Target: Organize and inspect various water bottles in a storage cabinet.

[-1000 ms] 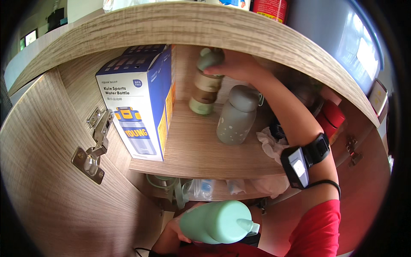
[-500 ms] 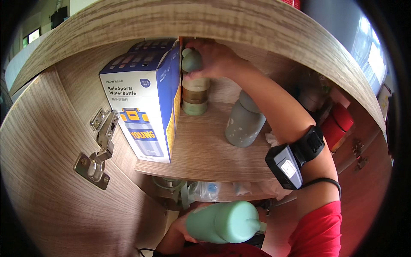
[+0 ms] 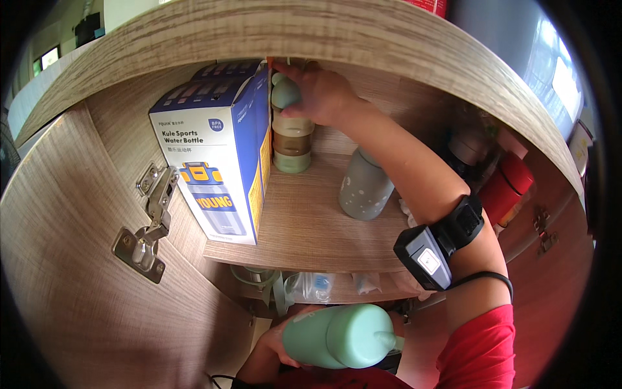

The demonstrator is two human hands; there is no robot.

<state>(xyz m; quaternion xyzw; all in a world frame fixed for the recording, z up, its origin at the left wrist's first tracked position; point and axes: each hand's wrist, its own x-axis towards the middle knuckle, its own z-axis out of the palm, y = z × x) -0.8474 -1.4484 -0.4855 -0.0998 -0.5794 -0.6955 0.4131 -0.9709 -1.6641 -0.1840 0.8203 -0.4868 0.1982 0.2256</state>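
In my left hand (image 3: pixel 275 342), low in front of me, lies a mint green water bottle (image 3: pixel 337 336), tilted with its rounded lid to the right. My right hand (image 3: pixel 321 95) reaches deep into the cabinet beside a stacked container (image 3: pixel 293 144) with green, brown and cream tiers and a rounded green lid (image 3: pixel 285 94). Its thumb and forefinger are spread around that lid, the thumb at or touching its lower edge. The container stands upright on the shelf, close against a blue and white bottle box (image 3: pixel 206 168). A grey speckled bottle (image 3: pixel 365 188) stands below my right forearm.
The wooden cabinet top (image 3: pixel 291 32) curves above my right arm. An open door with a metal hinge (image 3: pixel 148 236) is at the left. A red bottle (image 3: pixel 508 185) stands at the right. Clear plastic bags (image 3: pixel 311 286) lie on the lower shelf.
My right hand's fingers have loosened and spread around the container's lid. The container sits slightly farther left, nearer the box. My left hand and the mint bottle stay in place.
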